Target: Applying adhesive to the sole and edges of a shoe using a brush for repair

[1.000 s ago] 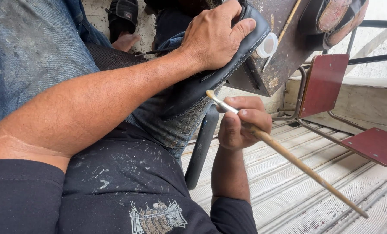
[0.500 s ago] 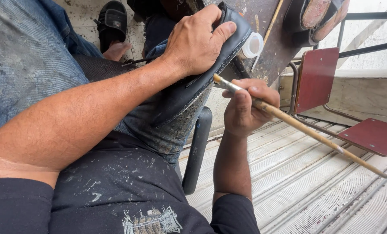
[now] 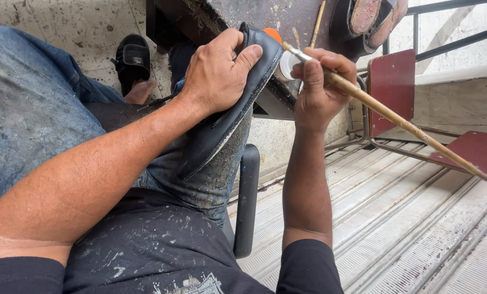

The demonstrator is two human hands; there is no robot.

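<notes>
1. Far left: blue jeans leg [image 3: 25, 125], worn and speckled, filling the left edge; beyond it a black sandal [image 3: 133, 61] on a foot, resting on the spotted floor.
2. Left of centre: left hand [image 3: 217, 73] laid over the black shoe [image 3: 230, 122], fingers together and clamped around its upper, thumb pressed on top; shoe tilted, propped on the knee with its pale sole edge facing right.
3. Centre: tip of the brush near the shoe's upper end, just beside a small white pot with an orange top [image 3: 283, 54]; contact with the shoe not clear.
4. Right of centre: right hand [image 3: 320, 90] raised, fingers closed tight on the long wooden brush [image 3: 396, 117], handle slanting down to the right.
5. Right: dark red chair [image 3: 412, 103] lying tipped over on the ribbed metal floor [image 3: 418, 234].
</notes>
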